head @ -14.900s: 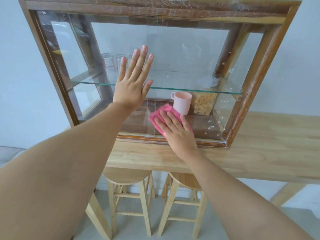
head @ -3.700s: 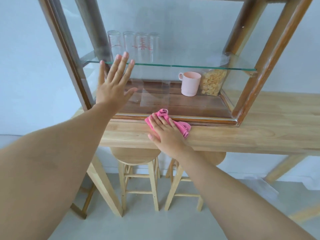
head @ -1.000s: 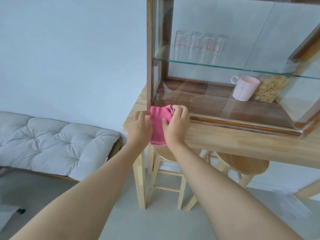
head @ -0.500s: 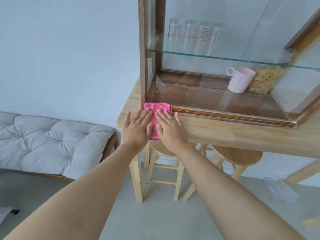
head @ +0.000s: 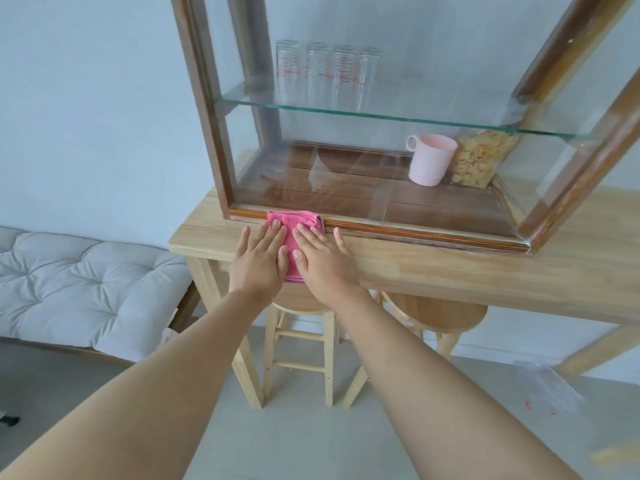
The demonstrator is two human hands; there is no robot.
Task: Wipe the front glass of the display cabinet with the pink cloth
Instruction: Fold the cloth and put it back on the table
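The left hand (head: 258, 263) and the right hand (head: 323, 261) lie flat, palms down and fingers extended, side by side on the pink cloth (head: 294, 225); neither hand grips it, both press it down. The cloth is folded into a compact pad and rests on the worktop (head: 450, 268), its far edge touching the lower front rail of the display cabinet (head: 214, 133), near the cabinet's left front corner. The cloth does not contact the front glass (head: 398, 81) at this moment. Judged from this position, the wiping stroke is not in progress: the cloth is either being flattened for another pass or set down. The state of the glass supports a late stage of the task. The pane appears largely clear, with faint streaks and reflections visible low down over the wooden floor of the cabinet; whether these are residue or glare cannot be determined. The contents read plainly through the pane: measuring glasses (head: 327, 76) stand on the glass shelf (head: 415, 119), while a pink mug (head: 429, 159) and a bag of snacks (head: 479, 157) sit just beside each other below. The upper part of the pane lies outside the view, so its condition cannot be confirmed. Remaining work, if any, consists of lifting the pad to the pane and checking the streaked lower zone.
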